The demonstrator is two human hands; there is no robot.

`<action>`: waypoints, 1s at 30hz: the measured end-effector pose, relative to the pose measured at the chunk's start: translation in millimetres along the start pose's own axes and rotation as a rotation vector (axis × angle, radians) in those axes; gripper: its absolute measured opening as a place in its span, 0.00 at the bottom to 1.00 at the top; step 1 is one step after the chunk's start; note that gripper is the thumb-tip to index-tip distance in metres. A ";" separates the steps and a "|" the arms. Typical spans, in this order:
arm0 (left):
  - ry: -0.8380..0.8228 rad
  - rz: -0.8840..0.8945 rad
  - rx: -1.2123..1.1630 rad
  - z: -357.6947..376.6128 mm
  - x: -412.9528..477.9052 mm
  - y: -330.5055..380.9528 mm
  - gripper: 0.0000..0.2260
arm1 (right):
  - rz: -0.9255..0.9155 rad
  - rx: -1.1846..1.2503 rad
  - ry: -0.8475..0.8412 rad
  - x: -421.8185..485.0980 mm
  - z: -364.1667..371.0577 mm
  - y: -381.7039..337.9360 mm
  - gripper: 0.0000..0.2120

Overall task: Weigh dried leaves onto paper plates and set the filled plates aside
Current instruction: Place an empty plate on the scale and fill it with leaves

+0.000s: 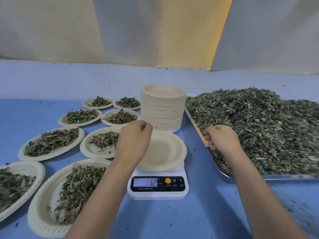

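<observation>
An empty paper plate [165, 152] sits on the white digital scale [158, 190], whose display shows a 12. My left hand [134, 142] hovers over the plate's left rim with its fingers curled and nothing visible in them. My right hand [222, 140] is at the near left corner of the metal tray [229, 177], fingers closed into the big heap of dried leaves [255, 126]. A tall stack of empty paper plates [163, 107] stands just behind the scale. Several filled plates [51, 144] lie on the left.
The blue table [203, 213] carries scattered leaf crumbs. Filled plates cover the left side from the front edge back to the stack, the nearest one [69, 195] beside my left forearm. White curtains [155, 31] hang behind the table's far edge.
</observation>
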State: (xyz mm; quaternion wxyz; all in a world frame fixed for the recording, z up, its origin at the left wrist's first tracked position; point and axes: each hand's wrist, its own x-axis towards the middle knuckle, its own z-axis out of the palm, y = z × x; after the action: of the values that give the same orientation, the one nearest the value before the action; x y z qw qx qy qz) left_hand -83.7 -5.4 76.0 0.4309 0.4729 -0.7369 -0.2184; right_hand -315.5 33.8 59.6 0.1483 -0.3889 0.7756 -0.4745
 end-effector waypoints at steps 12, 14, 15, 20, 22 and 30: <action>-0.179 0.054 -0.334 51.3 -4.7 67.1 0.11 | 0.391 -0.512 -0.849 -1.0 -65.7 26.6 0.14; -0.181 0.057 -0.358 50.7 -5.8 67.1 0.11 | 0.354 -0.529 -0.810 5.6 -56.1 28.7 0.12; -0.180 0.052 -0.365 49.9 -6.2 66.6 0.11 | 0.329 -0.504 -0.767 10.4 -49.7 28.5 0.11; -0.161 -0.034 -0.463 46.7 -4.0 64.5 0.15 | 0.004 -0.406 -0.430 39.0 -12.3 32.6 0.12; -0.147 -0.048 -0.498 46.1 -3.4 64.4 0.15 | -0.087 -0.399 -0.264 48.0 -2.8 38.3 0.10; -0.123 -0.068 -0.539 44.5 2.0 60.9 0.15 | -0.458 -0.724 -0.089 60.6 8.6 46.8 0.18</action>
State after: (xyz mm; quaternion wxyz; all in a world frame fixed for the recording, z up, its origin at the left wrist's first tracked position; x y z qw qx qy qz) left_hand -152.5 16.8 97.5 0.4881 0.3515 -0.6608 -0.4489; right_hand -371.6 -5.1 23.8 -0.0735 -0.5980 0.7786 -0.1754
